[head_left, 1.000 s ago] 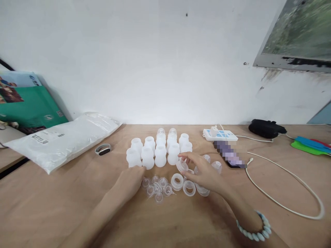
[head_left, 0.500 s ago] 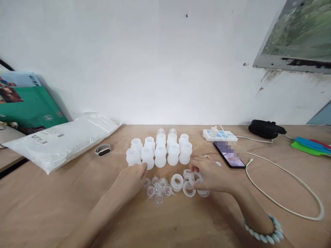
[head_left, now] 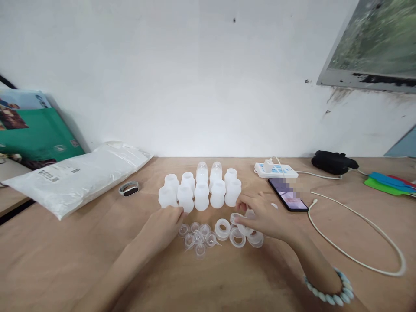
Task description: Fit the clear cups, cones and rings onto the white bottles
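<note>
Several small white plastic bottles point(head_left: 201, 190) stand in rows at the middle of a wooden table point(head_left: 65, 260). In front of them lie clear teats point(head_left: 198, 238) and white screw rings point(head_left: 222, 229). My left hand point(head_left: 164, 227) rests on the table with its fingers curled, fingertips touching the front-left bottle point(head_left: 185, 199). My right hand point(head_left: 261, 216) hovers over the rings, its thumb and fingers pinching one ring point(head_left: 242, 228). A pale bead bracelet point(head_left: 328, 290) is on my right wrist.
A white plastic bag point(head_left: 74, 175) and green folders point(head_left: 35, 134) lie at the left. A wristband point(head_left: 129, 188) sits near the bottles. At the right are a phone point(head_left: 287, 199), a power strip point(head_left: 276, 170), a white cable point(head_left: 357, 255) and a black pouch point(head_left: 334, 161).
My right hand came down from near the right-hand bottle onto the rings and now pinches one. My left hand slid forward and touches the front-left bottle.
</note>
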Demonstrator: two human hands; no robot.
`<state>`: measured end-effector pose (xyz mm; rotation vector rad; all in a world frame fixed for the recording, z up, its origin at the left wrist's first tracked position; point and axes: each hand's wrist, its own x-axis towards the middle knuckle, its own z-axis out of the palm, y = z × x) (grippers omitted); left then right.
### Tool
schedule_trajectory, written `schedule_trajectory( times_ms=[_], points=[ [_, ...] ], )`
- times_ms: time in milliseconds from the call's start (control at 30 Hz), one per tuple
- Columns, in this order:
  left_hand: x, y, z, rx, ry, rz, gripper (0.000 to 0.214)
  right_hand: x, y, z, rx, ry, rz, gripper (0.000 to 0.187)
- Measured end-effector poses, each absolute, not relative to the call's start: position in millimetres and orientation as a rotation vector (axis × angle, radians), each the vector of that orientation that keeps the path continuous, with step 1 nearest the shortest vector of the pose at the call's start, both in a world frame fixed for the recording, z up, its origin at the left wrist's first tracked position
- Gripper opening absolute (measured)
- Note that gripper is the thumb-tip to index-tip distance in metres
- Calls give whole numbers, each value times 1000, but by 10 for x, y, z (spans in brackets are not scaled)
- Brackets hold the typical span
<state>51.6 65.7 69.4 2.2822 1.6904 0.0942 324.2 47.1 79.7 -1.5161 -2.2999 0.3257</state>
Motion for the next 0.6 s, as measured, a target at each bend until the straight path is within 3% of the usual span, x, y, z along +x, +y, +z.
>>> schedule_trajectory(
  times_ms=[300, 433, 600],
  points=[
    [553, 610, 666, 2306, 1667, 41, 45, 3116, 800, 791, -1463, -2003, -66, 6],
    [558, 616, 690, 2317, 1711, 38, 41, 3020, 1159, 842, -1465, -2036, -98, 24],
    [626, 601, 771, 2348, 1764, 4, 38, 2818, 1537, 891, -1465, -2129, -129, 26]
  ],
)
